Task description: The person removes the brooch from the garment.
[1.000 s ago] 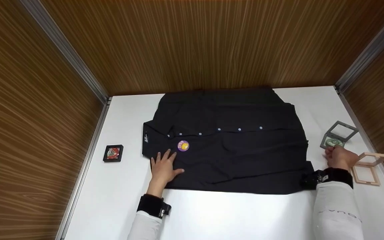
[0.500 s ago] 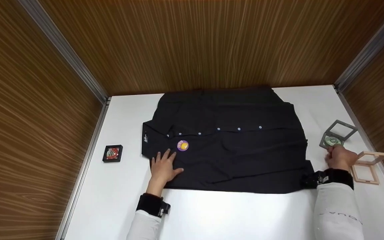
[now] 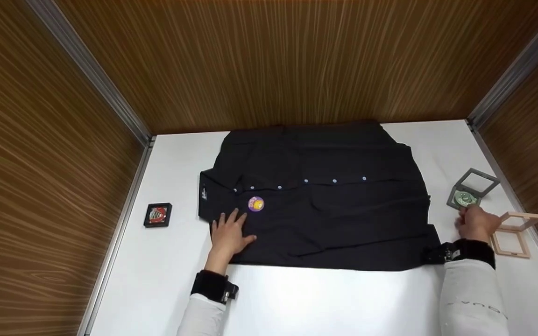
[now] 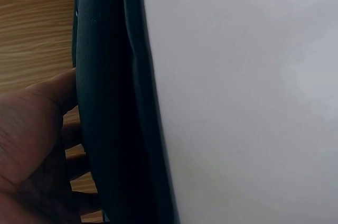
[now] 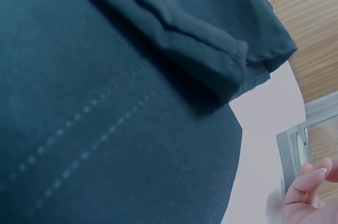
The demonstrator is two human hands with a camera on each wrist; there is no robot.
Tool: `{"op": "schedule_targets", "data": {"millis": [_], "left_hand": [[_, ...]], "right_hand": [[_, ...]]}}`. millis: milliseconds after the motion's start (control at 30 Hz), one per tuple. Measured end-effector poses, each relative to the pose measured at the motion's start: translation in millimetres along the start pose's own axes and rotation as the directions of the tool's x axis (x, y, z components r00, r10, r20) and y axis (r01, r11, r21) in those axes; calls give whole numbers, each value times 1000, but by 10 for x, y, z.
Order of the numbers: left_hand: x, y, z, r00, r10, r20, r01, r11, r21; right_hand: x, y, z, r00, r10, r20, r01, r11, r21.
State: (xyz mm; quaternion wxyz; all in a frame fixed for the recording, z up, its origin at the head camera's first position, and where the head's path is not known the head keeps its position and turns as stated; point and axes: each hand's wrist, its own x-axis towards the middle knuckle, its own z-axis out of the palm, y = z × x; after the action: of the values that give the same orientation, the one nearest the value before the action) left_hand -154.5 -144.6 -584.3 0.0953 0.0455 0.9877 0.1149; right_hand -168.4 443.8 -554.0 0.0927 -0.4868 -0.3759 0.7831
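A dark button shirt [image 3: 357, 214] lies spread on the table, with a round purple and yellow badge [image 3: 256, 204] near its collar. My left hand [image 3: 227, 238] rests with spread fingers on the shirt just below that badge; the left wrist view shows the hand [image 4: 31, 139] beside dark cloth. At the right, my right hand [image 3: 477, 223] has its curled fingertips at the lower edge of a round green badge [image 3: 465, 198] in an open grey-green case [image 3: 451, 200]. The right wrist view shows thumb and fingers [image 5: 311, 184] close together by the case [image 5: 288, 155].
An open light wooden frame [image 3: 512, 254] stands just right of my right hand. On the far left lies a small black case [image 3: 158, 225] with a red item inside. Wood-grain panels [image 3: 297, 65] enclose the white table [image 3: 320, 303] at the back and sides.
The round green badge looks slightly changed in angle under my right fingertips, which have shifted a little. My left hand stays in place on the shirt.
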Motion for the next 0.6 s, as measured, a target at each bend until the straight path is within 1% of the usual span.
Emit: {"op": "schedule_targets", "data": {"millis": [67,100,133,167,200,233,267,333,367,400,433,467,533,567,600], "left_hand": [[-2,-4,2,1000,-4,2,4,1000,-1],[-2,-6,4,1000,-5,1,5,1000,0],[-3,-8,4,1000,-3,-2,3,1000,-1],[-6,-8,5,1000,-3,-5,3,1000,-2],[-9,-9,6,1000,-2,-8,2,1000,-2],[-13,-7,6,1000,-1,-10,1,1000,-3],[-16,-5,6,1000,1,-11,-1,1000,-2],[-21,-1,6,1000,5,-14,-5,1000,-3],[-22,1,8,1000,5,-14,-5,1000,-2],[-21,2,9,1000,5,-15,-5,1000,-1],[-20,3,10,1000,5,-15,-5,1000,1],[-18,2,11,1000,6,-17,-6,1000,1],[-14,1,13,1000,7,-20,-7,1000,3],[-13,1,13,1000,7,-19,-7,1000,5],[-12,2,12,1000,6,-16,-6,1000,7]], "right_hand": [[4,34,33,998,-67,-10,67,996,-67],[6,51,51,993,-117,-12,115,986,-122],[9,65,71,985,-174,-9,169,966,-197],[8,70,92,971,-238,-2,227,929,-292],[6,69,116,951,-309,7,286,873,-395],[1,58,139,924,-382,29,345,797,-495],[-2,44,161,896,-441,59,389,710,-587],[-26,-3,205,844,-524,117,431,531,-730],[-41,-35,227,821,-552,147,441,448,-778],[-57,-62,250,800,-574,174,448,378,-810],[-75,-88,272,781,-591,201,458,323,-828],[-89,-116,291,770,-598,221,462,284,-840],[-109,-175,324,751,-608,258,471,220,-854],[-114,-208,335,744,-608,276,474,190,-860],[-111,-236,346,739,-610,288,475,168,-864]]}}
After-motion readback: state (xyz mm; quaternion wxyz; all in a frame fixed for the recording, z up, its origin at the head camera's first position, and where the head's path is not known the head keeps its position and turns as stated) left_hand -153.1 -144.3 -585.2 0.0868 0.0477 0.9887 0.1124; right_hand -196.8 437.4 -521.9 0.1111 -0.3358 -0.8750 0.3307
